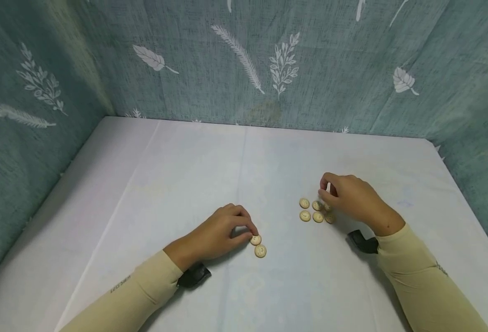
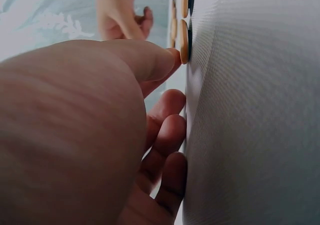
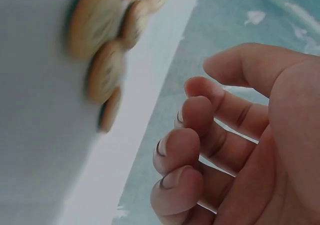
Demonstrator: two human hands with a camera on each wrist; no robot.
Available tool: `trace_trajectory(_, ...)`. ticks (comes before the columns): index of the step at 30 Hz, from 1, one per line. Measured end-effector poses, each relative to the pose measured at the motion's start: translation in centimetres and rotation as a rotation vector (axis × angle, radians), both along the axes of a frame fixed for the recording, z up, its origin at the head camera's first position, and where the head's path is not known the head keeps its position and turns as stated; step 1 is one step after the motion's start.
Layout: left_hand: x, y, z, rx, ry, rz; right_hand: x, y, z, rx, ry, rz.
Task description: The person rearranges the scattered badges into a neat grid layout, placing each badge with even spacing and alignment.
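Observation:
On the white cloth, my left hand [image 1: 223, 233] pinches the edge of a small round golden biscuit [image 1: 256, 240] between thumb and index finger. A second biscuit [image 1: 260, 251] lies just below it. In the left wrist view the pinched biscuit [image 2: 185, 42] is seen edge-on, flat at the cloth, and the other fingers are curled beside it. To the right, two short rows of biscuits [image 1: 305, 216] lie close together. My right hand [image 1: 354, 196] hovers over their right end, partly hiding them. Its fingers [image 3: 182, 145] are loosely bent and hold nothing, with the biscuits [image 3: 107, 72] apart from them.
The white cloth [image 1: 177, 175] covers a wide table with faint fold lines. Green leaf-patterned curtains [image 1: 186, 60] stand behind it and along both sides. A black wrist strap [image 1: 194, 275] sits under the left wrist, another [image 1: 363, 242] by the right.

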State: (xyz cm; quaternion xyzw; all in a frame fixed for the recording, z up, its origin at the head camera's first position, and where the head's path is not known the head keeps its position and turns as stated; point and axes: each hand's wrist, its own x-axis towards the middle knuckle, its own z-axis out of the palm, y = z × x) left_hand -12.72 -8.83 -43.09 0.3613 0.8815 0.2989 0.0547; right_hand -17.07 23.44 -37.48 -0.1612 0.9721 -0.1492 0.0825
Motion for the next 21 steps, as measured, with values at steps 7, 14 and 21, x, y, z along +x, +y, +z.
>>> trace_trajectory(7, 0.0, 0.1, 0.2, 0.005, 0.01, 0.016, 1.2, -1.4, 1.1, 0.003, 0.078, 0.035)
trace_trajectory(14, 0.3, 0.1, 0.2, -0.009, 0.002, 0.011, 2.3, -2.3, 1.4, -0.006, 0.134, 0.077)
trace_trajectory(21, 0.3, 0.1, -0.1, 0.004, 0.011, 0.006, 3.2, -3.1, 1.2, -0.017, 0.221, 0.114)
